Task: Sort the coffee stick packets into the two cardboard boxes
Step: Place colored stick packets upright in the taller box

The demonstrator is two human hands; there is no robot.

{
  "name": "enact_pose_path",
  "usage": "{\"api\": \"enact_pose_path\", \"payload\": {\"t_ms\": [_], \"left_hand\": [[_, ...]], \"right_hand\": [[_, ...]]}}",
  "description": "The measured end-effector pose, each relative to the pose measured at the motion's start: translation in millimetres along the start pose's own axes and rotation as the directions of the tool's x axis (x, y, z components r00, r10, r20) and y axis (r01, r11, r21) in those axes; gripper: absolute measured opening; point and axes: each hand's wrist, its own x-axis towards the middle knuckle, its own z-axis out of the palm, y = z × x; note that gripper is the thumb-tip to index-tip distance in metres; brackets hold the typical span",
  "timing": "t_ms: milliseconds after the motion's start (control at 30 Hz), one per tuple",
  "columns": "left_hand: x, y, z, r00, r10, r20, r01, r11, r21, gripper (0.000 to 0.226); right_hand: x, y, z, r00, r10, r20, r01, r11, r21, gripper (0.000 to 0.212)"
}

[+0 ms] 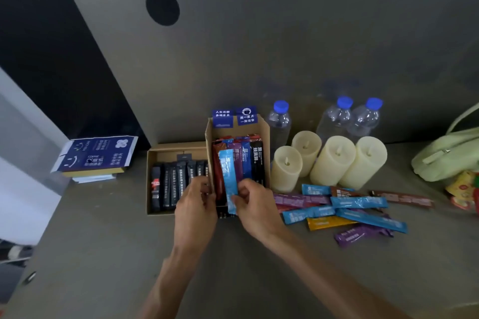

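Pinching a blue packet [228, 176] in the right hand [255, 204] over the half-full right box [265, 134], gripping its wall with the left hand [197, 199]; left box [153, 160] lined with dark sticks [172, 184], loose packets [344, 212] apparently yet to sort.

Light blue packet [229, 179] pinched by right hand [255, 204]: white print. Tall box [265, 132] beyond the grip: plain brown cardboard, blue flaps [234, 116] with white lettering; contents red, purple, blue, and black with white characters. Low box [153, 153] left of the grip: brown; black packets [172, 184], white print, one red mark. Loose packets [344, 211] right of the grip: light blue, purple, brown, orange. Candles [333, 160] cream. Bottle caps [281, 105] blue.
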Motion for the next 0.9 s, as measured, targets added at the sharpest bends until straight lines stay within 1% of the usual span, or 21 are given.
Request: {"api": "enact_pose_path", "payload": {"t_ms": [100, 167, 333, 567, 767, 900], "left_hand": [[1.7, 0.2, -3.4, 1.0, 0.007, 0.024, -0.007, 1.0, -0.004, 0.026], [2.6, -0.2, -4.8, 0.999, 0.016, 0.037, -0.016, 1.0, -0.011, 0.027], [3.4, -2.2, -6.7, 0.998, 0.029, 0.063, -0.027, 0.999, -0.041, 0.03], [3.6, -8.2, -8.3, 0.996, 0.034, 0.079, -0.029, 0.997, -0.068, 0.031], [5.3, -9.5, -8.9, 0.994, 0.036, 0.103, -0.028, 0.997, -0.078, 0.032], [5.6, -8.8, -9.8, 0.994, 0.045, 0.103, -0.038, 0.997, -0.074, 0.03]], "right_hand": [[12.9, -1.1, 11.9, 1.0, 0.016, -0.006, -0.016, 1.0, -0.005, 0.007], [18.0, -2.7, 19.3, 1.0, 0.001, -0.014, -0.001, 1.0, -0.015, 0.007], [25.6, -0.4, 30.6, 0.999, -0.01, -0.043, 0.01, 1.0, -0.014, 0.013], [32.2, 5.5, 36.6, 0.993, 0.016, -0.118, -0.019, 1.0, -0.021, 0.011], [24.3, 15.4, 43.2, 0.996, -0.027, -0.085, 0.019, 0.995, -0.096, 0.014], [27.9, 16.9, 43.7, 0.995, -0.027, -0.094, 0.015, 0.992, -0.129, 0.011]]}}
